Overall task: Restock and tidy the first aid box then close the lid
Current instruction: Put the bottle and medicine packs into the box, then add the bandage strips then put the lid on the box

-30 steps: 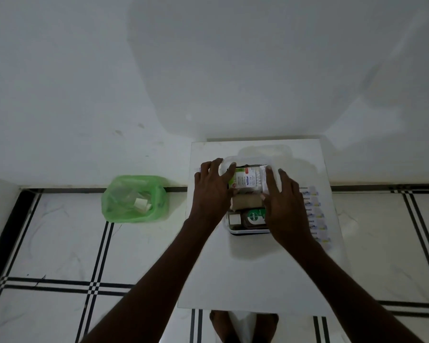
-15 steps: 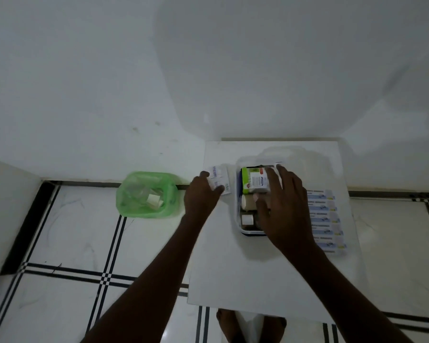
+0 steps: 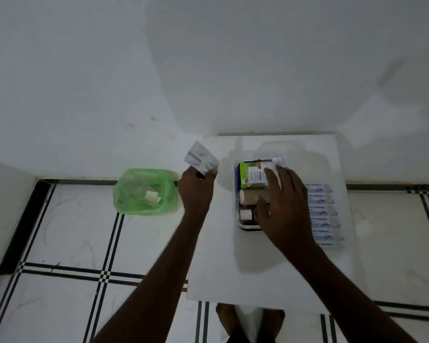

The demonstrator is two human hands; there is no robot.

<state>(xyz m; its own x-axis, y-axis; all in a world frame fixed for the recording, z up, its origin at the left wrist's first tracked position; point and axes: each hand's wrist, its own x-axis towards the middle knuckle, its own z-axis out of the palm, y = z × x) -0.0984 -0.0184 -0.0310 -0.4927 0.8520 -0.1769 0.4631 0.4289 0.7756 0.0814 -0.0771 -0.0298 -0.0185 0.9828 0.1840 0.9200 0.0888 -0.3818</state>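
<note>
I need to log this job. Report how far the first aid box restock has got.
Partly done: the first aid box already holds a carton and rolls. In hand: the left hand holds a white packet clear of it, and the right hand rests on the contents. Left: the bandage strips beside it, and closing the lid.

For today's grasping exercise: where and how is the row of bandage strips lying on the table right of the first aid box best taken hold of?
The bandage strips lie flat in an overlapping row beside the first aid box, partly under the right hand. Probably best: approach from their free right edge, slide fingertips under the long side, and pinch several together, since flat packets offer no raised part.
</note>
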